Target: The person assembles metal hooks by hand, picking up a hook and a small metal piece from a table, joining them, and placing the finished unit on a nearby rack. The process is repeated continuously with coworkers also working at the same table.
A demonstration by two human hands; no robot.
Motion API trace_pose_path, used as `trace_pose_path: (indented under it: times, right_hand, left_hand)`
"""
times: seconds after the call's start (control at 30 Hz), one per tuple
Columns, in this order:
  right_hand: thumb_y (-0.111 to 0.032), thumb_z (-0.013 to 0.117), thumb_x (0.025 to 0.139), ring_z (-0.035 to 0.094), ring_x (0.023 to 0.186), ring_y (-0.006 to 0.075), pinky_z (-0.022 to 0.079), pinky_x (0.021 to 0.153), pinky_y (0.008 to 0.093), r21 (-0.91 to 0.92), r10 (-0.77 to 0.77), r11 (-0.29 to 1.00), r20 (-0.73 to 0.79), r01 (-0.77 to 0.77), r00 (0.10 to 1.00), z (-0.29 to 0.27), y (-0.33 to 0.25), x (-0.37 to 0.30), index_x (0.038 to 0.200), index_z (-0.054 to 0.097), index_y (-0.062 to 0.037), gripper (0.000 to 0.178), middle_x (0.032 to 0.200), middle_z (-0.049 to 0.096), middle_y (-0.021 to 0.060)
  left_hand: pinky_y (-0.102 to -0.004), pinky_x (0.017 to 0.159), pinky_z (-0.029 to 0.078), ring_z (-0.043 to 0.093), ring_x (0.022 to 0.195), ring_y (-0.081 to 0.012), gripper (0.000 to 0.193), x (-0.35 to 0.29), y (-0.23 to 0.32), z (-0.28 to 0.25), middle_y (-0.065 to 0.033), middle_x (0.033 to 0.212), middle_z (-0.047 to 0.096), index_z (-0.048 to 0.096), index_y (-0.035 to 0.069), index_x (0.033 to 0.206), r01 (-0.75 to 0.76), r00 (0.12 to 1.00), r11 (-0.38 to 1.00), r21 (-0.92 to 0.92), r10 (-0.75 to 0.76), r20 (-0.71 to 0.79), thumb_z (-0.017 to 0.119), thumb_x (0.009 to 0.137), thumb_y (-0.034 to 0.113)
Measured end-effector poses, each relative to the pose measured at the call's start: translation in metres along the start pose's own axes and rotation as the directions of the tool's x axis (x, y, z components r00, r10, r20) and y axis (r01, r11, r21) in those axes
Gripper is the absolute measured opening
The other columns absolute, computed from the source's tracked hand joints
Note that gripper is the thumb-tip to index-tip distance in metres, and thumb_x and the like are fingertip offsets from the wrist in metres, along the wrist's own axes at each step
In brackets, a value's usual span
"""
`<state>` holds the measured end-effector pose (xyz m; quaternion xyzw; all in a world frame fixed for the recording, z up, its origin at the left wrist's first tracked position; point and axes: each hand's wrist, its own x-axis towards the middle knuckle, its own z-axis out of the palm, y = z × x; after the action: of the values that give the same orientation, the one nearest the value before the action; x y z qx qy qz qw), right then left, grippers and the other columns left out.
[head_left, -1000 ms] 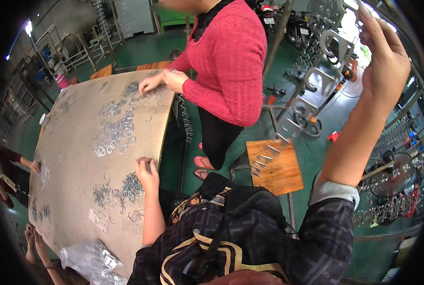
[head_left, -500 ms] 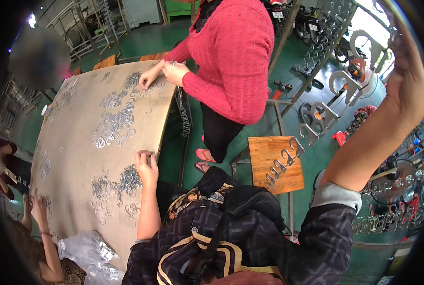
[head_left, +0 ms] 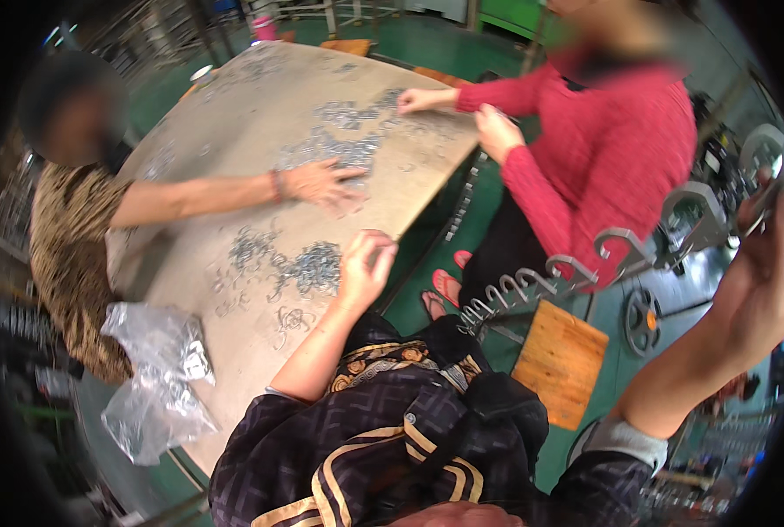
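My right hand, raised at the right, is wrapped round the thick end of a long grey metal hook rack. Its row of open hooks slants down toward my lap, looking smaller at the lower end. My left hand is above the near right edge of the table, fingers curled in with thumb and fingertips close together. Whatever they may hold is too small to see. Beside it lies a dense heap of small metal hooks, with looser ones scattered to the left.
At the left, a co-worker's hand reaches over more metal pieces. Another co-worker in a red sweater stands across on the right. A clear plastic bag lies at the near left, and a wooden stool stands below the rack.
The view has swung left, so the table sits further right. The left co-worker's arm now stretches across the table. My right hand still grips the rack, lower in view.
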<state>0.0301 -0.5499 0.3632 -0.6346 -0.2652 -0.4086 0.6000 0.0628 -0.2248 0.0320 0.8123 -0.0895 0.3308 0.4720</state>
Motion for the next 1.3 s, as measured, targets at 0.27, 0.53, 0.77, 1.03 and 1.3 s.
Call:
trace_pose_path:
  times: [0.27, 0.53, 0.77, 1.03, 1.3]
  right_hand:
    - [0.009, 0.071, 0.073, 0.064, 0.082, 0.0218, 0.05, 0.074, 0.0305, -0.054, 0.146, 0.989, 0.385, -0.136, 0.911, 0.081, 0.069, -0.106, 0.079, 0.062, 0.0034, 0.013, 0.088, 0.065, 0.0145]
    - [0.008, 0.075, 0.069, 0.066, 0.075, 0.0223, 0.051, 0.069, 0.0307, 0.002, 0.189, 0.974, 0.533, -0.225, 0.825, 0.122, 0.135, -0.189, 0.081, 0.068, 0.0019, 0.015, 0.081, 0.069, 0.0124]
    - [0.005, 0.076, 0.065, 0.062, 0.07, 0.0248, 0.049, 0.063, 0.0315, -0.042, 0.182, 0.979, 0.624, -0.2, 0.76, 0.138, 0.164, -0.215, 0.077, 0.067, -0.0006, 0.016, 0.078, 0.068, 0.0104]
    - [0.001, 0.075, 0.063, 0.061, 0.07, 0.0231, 0.049, 0.064, 0.0315, 0.112, 0.064, 0.965, 0.777, -0.238, 0.626, 0.145, 0.212, -0.218, 0.079, 0.069, -0.0016, 0.016, 0.081, 0.068, 0.0101]
    - [-0.011, 0.064, 0.083, 0.062, 0.086, 0.0306, 0.049, 0.078, 0.0379, -0.252, 0.327, 0.945, 0.717, -0.208, 0.615, 0.248, 0.343, -0.194, 0.111, 0.064, 0.0015, 0.03, 0.099, 0.065, 0.0179]
  left_hand:
    - [-0.0374, 0.083, 0.049, 0.062, 0.094, -0.0285, 0.025, 0.024, 0.093, -0.044, -0.0138, 0.1, 0.066, 0.066, -0.001, 0.101, -0.237, 0.966, 0.957, -0.17, 0.25, 0.062, 0.072, 0.078, 0.006]
    - [-0.0401, 0.087, 0.046, 0.058, 0.101, -0.0308, 0.051, 0.018, 0.102, -0.047, -0.0135, 0.109, 0.062, 0.064, 0.001, 0.114, -0.131, 0.989, 0.991, -0.023, 0.133, 0.067, 0.08, 0.07, 0.02]
    - [-0.0358, 0.083, 0.045, 0.059, 0.095, -0.0249, 0.034, 0.001, 0.079, -0.033, -0.0053, 0.1, 0.063, 0.07, 0.007, 0.1, -0.09, 0.99, 0.995, 0.044, 0.084, 0.117, 0.081, 0.068, 0.015]
    - [-0.0335, 0.081, 0.045, 0.066, 0.087, -0.0194, 0.014, -0.007, 0.054, -0.026, -0.0036, 0.089, 0.07, 0.069, 0.006, 0.086, -0.003, 0.992, 0.995, -0.1, 0.015, 0.123, 0.077, 0.075, 0.008]
    - [-0.0333, 0.079, 0.046, 0.066, 0.085, -0.0192, 0.012, -0.011, 0.044, -0.032, -0.0031, 0.088, 0.07, 0.068, 0.006, 0.083, -0.02, 0.979, 0.988, -0.156, 0.051, 0.197, 0.077, 0.077, 0.01]
